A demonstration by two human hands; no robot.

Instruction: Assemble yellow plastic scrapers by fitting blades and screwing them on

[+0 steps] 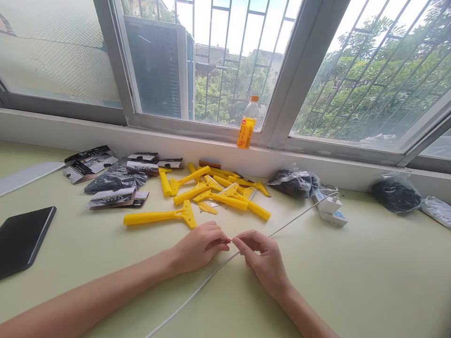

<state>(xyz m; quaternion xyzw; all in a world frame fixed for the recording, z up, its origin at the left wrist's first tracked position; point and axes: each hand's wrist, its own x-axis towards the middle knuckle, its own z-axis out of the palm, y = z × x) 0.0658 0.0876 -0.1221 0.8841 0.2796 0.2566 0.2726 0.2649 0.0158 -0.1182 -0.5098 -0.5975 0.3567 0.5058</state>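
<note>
Left hand (199,246) and right hand (262,258) meet over the table (369,281), fingertips pinching a small thin blade (239,234) between them, above a white cable (197,288). Beyond lies a pile of yellow scrapers (211,192).

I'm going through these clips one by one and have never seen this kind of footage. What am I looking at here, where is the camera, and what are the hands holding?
There is no machine here: a person works with two bare hands, filmed by one camera worn on the head, looking forward and down. The left hand and right hand meet at the fingertips over a pale green table, pinching something small and thin between them; it is too small to identify. A white cable runs under the hands to a white power strip. Behind lie a pile of yellow scrapers, printed packaging cards, dark plastic bags and a black tablet. An orange drink bottle stands on the window sill.
</note>
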